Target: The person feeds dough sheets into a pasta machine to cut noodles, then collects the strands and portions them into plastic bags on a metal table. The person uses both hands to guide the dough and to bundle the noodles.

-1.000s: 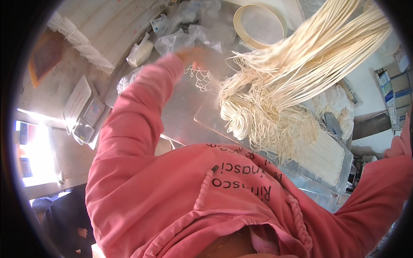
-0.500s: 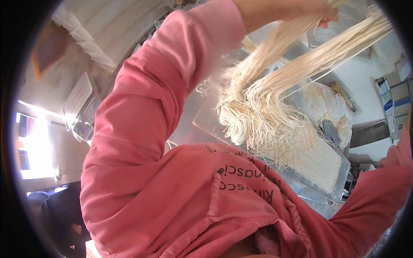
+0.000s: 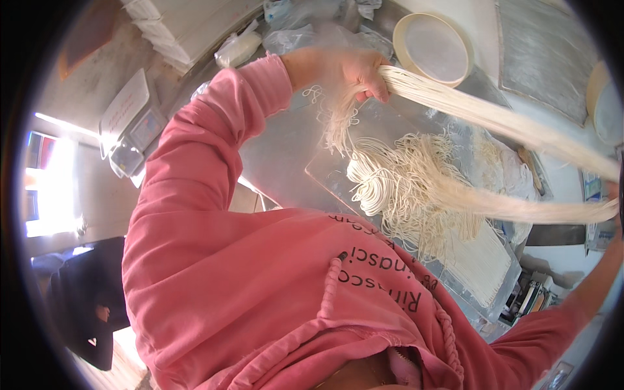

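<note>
My left hand is closed round one end of a thick bundle of long, pale noodles. Loose noodle ends hang below that fist. The bundle stretches across to the right rim, where my right hand grips it; the dark edge of the picture cuts off most of that hand. A second length of the strands runs back from there to a tangled noodle pile on the grey work table. Beside the pile, straight noodles lie in a flat row.
A round sieve and a grey board stand beyond the noodles. Plastic bags lie at the far side. To the left is a white scale-like device. Someone in dark clothes is at the lower left.
My left hand has come down and left from the top edge with the noodles. The bundle, which slanted to the upper right, now spans toward my right hand at the right rim.
</note>
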`<state>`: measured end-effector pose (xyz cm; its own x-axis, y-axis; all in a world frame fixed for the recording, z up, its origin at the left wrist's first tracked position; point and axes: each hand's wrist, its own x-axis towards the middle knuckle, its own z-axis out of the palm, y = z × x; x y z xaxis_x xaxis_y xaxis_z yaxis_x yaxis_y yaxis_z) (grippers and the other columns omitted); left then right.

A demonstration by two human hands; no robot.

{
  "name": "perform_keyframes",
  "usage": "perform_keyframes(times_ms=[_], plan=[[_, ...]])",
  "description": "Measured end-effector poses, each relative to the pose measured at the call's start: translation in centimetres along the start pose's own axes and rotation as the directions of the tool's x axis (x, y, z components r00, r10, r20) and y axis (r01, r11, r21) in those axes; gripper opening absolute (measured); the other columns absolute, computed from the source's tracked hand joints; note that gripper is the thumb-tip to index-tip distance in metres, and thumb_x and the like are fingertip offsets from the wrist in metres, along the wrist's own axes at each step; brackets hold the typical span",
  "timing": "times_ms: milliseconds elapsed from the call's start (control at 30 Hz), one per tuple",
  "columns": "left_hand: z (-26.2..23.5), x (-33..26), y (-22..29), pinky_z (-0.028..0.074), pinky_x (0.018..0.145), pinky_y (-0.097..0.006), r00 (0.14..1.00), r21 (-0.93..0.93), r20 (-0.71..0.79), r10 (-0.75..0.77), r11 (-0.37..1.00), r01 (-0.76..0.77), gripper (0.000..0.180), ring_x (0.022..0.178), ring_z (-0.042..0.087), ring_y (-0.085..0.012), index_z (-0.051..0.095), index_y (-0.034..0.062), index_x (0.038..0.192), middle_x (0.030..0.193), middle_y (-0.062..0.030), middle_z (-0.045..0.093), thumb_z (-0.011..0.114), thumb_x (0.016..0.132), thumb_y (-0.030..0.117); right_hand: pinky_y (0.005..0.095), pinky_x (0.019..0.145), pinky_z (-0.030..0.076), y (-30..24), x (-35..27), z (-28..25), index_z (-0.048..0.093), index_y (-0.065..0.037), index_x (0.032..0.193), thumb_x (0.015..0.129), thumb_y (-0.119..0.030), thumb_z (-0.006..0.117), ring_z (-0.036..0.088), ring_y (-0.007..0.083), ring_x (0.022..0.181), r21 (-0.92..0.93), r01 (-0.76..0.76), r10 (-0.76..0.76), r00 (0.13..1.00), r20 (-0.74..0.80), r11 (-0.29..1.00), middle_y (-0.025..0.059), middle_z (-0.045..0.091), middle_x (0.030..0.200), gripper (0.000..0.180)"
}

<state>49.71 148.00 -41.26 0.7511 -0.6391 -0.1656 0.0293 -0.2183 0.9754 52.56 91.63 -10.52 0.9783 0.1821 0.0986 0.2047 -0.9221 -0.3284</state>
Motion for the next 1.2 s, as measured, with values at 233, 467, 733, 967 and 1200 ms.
perform_keyframes(times_ms=[233, 467, 733, 967, 1200], plan=[[0.6, -2.9, 0.3, 0.042, 0.047, -0.027, 0.956, 0.137, -0.133, -0.262, 0.950, 0.279, 0.020, 0.050, 0.051, -0.0116, 0.063, 0.0007, 0.080, 0.059, -0.0030, 0.055, 0.068, 0.066, 0.014, 0.0384, 0.101, 0.038, 3.5, -1.3, 33.5, 0.045, -0.007, 0.131, 0.063, -0.019, 0.074, 0.047, 0.0275, 0.121, -0.294, 0.239, 0.001, 0.775, 0.632, 0.925, 0.0153, 0.048, 0.132, 0.075], [2.2, 0.3, -0.3, 0.042, 0.049, -0.029, 0.960, 0.257, 0.145, -0.240, 0.946, 0.197, 0.019, 0.053, 0.052, -0.0122, 0.063, 0.0010, 0.079, 0.061, -0.0038, 0.057, 0.067, 0.065, 0.012, 0.0378, 0.078, 0.047, -21.1, -0.8, 46.6, 0.047, 0.004, 0.119, 0.067, -0.010, 0.074, 0.059, 0.0247, 0.087, 0.816, -0.040, -0.505, 0.767, 0.395, 0.577, 0.0148, 0.059, 0.099, 0.061], [0.3, -3.0, -6.6, 0.047, 0.060, -0.030, 0.996, 0.189, -0.090, -0.014, 0.981, 0.030, 0.036, 0.068, 0.060, -0.0140, 0.061, 0.0015, 0.098, 0.077, -0.0098, 0.063, 0.069, 0.070, 0.022, 0.0316, 0.046, 0.042, -21.4, 2.4, 37.4, 0.055, 0.007, 0.088, 0.072, -0.003, 0.062, 0.046, 0.0139, 0.036, 0.771, -0.549, -0.543, 0.560, 0.625, 0.321, 0.0043, 0.050, 0.052, 0.020], [2.2, -5.5, -14.2, 0.038, 0.095, -0.042, 0.479, 0.437, -0.869, 0.122, 0.645, 0.627, 0.058, 0.116, 0.046, -0.0352, 0.048, 0.0099, 0.124, 0.128, -0.0179, 0.046, 0.069, 0.072, 0.025, 0.0302, 0.049, 0.041, -19.8, 2.8, 38.2, 0.056, 0.005, 0.088, 0.078, -0.009, 0.057, 0.044, 0.0130, 0.039, 0.745, -0.640, -0.407, 0.640, 0.651, 0.185, -0.0001, 0.047, 0.051, 0.017], [15.4, -5.1, -14.1, 0.036, 0.099, -0.041, 0.919, -0.962, 0.068, -0.389, 0.218, 0.163, 0.069, 0.116, 0.046, -0.0279, 0.044, -0.0016, 0.128, 0.126, -0.0158, 0.049, 0.059, 0.085, 0.050, 0.0305, 0.045, 0.039, -19.6, -1.6, 46.6, 0.057, 0.005, 0.085, 0.075, -0.002, 0.062, 0.044, 0.0138, 0.038, 0.460, -0.849, -0.137, 0.439, 0.888, 0.259, 0.0022, 0.048, 0.052, 0.012]])
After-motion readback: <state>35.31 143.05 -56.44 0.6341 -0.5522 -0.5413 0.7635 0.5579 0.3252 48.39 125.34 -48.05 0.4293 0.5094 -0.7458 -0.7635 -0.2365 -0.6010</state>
